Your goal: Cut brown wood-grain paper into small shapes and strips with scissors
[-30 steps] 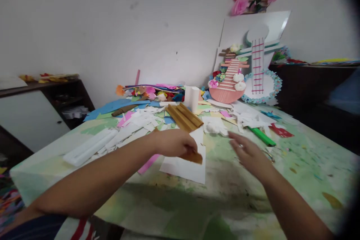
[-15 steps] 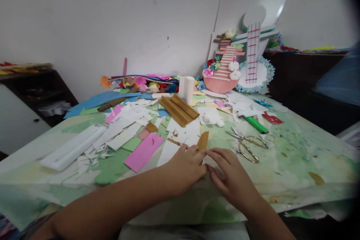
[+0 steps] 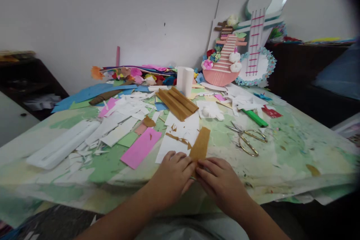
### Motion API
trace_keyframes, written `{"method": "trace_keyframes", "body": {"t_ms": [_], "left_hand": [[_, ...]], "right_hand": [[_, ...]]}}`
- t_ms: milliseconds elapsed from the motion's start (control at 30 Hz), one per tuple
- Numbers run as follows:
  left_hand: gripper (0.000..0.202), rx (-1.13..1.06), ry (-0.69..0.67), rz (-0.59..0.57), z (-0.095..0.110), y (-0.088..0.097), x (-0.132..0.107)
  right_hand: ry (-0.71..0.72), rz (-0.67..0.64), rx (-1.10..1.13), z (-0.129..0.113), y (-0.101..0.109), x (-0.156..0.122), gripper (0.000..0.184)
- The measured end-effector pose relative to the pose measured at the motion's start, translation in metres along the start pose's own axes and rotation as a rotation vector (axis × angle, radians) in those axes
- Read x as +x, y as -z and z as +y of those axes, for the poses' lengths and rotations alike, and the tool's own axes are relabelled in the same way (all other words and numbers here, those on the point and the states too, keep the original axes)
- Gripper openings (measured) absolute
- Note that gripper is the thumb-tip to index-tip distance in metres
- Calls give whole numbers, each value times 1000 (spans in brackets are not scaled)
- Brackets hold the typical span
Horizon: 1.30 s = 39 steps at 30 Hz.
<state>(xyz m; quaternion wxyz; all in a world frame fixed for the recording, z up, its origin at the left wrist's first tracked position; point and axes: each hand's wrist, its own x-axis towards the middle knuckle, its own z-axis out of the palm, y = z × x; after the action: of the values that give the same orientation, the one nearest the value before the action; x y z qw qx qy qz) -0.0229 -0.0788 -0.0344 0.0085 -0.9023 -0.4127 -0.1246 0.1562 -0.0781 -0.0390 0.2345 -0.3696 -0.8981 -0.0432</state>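
Observation:
A strip of brown crepe paper lies on the table's near side, its far end spread flat and its near end between my hands. My left hand is closed on the strip's near left edge, fingers curled. From the right, my right hand pinches the same end with thumb and fingers. A thin green bit, too small to name, shows between the hands. Brown scraps lie on a white sheet just beyond my left hand. To the right, gold-handled scissors rest with their blades parted.
Folded brown crepe paper lies farther back, before a white paper roll. A pink paper rectangle, white scraps and a long white roll cover the left. A green tool lies right. Paper instruments stand behind.
Both hands have come nearer to me and now hold the strip's near end. More of the brown strip shows beyond the fingers. The view has tilted down slightly.

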Motion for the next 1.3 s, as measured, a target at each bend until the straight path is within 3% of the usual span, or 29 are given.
{"method": "trace_keyframes", "body": {"t_ms": [233,333,400,467,600,733,900,1033,1167,1300], "left_hand": [[15,-92,-23,168,4,-2,4],[13,-41,-38,375,1,0,2],[14,44,-78,545,0,1,0],[15,126,-115,642,-1,-1,-2],[16,127,-57,500,-4,-9,-8],[18,-18,53,342,-6,-15,-15],[26,-141,118,251,-4,-6,-14],[27,-259,310,106,-3,5,-10],[31,-378,499,76,-6,10,-5],[32,-512,600,92,-9,10,2]], "right_hand": [[-35,161,230,1,-4,-4,16],[-3,172,320,9,0,1,15],[65,198,308,15,4,8,14],[158,240,244,19,7,17,15],[256,152,107,18,2,29,12],[157,5,156,8,-6,24,12],[63,-91,167,-1,-5,22,18],[20,-87,234,-2,-3,28,17],[-108,-119,342,1,-6,32,19],[-287,-126,365,4,-13,35,18]]}}
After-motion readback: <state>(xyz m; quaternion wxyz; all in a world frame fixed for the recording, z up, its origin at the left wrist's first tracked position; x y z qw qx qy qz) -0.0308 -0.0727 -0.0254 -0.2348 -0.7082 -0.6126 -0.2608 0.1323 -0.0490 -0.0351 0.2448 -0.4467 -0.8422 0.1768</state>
